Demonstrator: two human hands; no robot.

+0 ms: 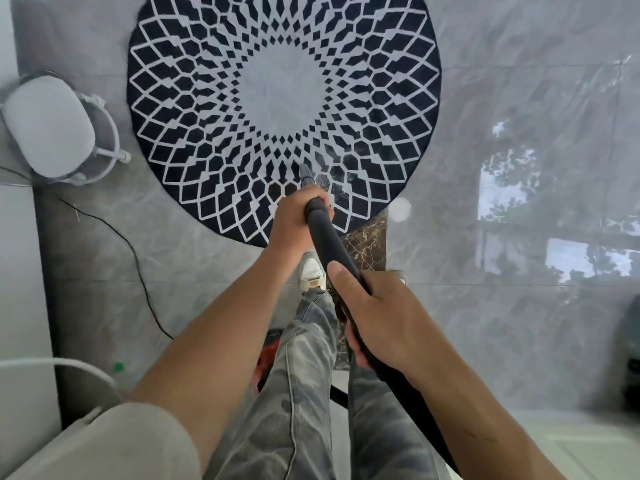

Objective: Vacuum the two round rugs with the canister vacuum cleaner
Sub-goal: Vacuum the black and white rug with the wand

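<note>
A round rug (284, 98) with a dark blue and white diamond pattern lies on the grey tiled floor ahead of me. The black vacuum wand (327, 237) slopes down from lower right, and its grey nozzle tip (306, 173) touches the rug's near part. My left hand (294, 216) grips the wand low down, close to the nozzle. My right hand (377, 317) grips the wand higher up, thumb laid along the tube. A bit of orange-red, perhaps the canister (268, 355), peeks out behind my left leg. Only this one rug is in view.
A white stool (52, 126) with a ring base stands left of the rug. A thin black cable (138, 261) runs over the floor at left. A dark marble tile strip (367, 244) lies by my white shoe (311, 268). A dark object (630, 348) sits at the right edge.
</note>
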